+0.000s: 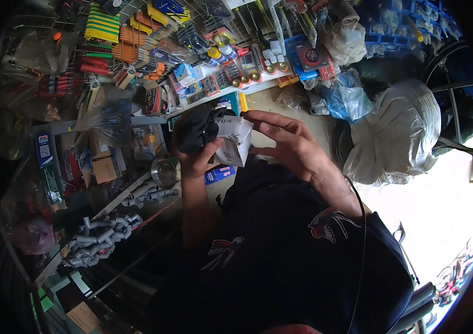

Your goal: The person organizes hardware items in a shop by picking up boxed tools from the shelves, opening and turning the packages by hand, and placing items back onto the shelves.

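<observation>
While the left hand (194, 164) holds a box (237, 146), goods (210, 86) crowd the shelf (262, 86).

Strong light comes in from the right, where the floor (442, 200) burns out to white and glare catches the pale sack (395, 131). The left side lies in dim shadow; the dark shirt (281, 273) loses detail. Fisheye distortion curves the blackened edges.

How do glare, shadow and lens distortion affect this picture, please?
Throughout the head view: the ground at right is blown out to white; the dark shirt loses detail in shadow; the white box looks bright; the wide lens bends the scene, leaving black corners.
</observation>
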`<state>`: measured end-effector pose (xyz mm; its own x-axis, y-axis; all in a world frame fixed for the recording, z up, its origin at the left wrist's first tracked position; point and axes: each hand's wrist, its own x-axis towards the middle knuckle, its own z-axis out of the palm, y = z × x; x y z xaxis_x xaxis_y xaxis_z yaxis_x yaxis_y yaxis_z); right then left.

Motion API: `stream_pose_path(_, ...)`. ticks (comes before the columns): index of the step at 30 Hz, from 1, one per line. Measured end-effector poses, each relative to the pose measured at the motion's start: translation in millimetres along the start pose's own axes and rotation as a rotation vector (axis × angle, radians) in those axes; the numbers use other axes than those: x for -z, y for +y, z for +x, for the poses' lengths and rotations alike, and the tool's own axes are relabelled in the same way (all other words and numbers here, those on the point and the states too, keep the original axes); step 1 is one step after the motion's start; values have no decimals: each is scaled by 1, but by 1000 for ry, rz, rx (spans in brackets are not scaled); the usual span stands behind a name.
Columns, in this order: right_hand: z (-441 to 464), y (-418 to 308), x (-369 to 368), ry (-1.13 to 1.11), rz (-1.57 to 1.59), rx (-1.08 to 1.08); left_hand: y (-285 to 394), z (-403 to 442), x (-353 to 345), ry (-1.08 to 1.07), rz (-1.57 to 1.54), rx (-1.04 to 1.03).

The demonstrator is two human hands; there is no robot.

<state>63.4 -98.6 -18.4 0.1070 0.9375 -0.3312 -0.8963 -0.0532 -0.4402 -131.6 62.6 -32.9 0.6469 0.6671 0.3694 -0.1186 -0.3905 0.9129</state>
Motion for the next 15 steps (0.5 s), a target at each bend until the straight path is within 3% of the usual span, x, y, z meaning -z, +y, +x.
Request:
stream_pose_path(1,4,7,2,-4,2,1,-7,-7,-2,110,-82,99)
stream_pose_path(3,12,25,12,-37,-62,203,-19,-12,-6,60,-114,60)
stream_pose_path(7,16,31,16,14,-127,234,-37,-19,-13,101,-97,16)
stream_pose_path(11,15,31,13,83,-169,242,-47,-24,-17,116,-229,80)
stream_pose_path(15,13,21,13,97,-199,47,-48,-26,-12,114,-179,87)
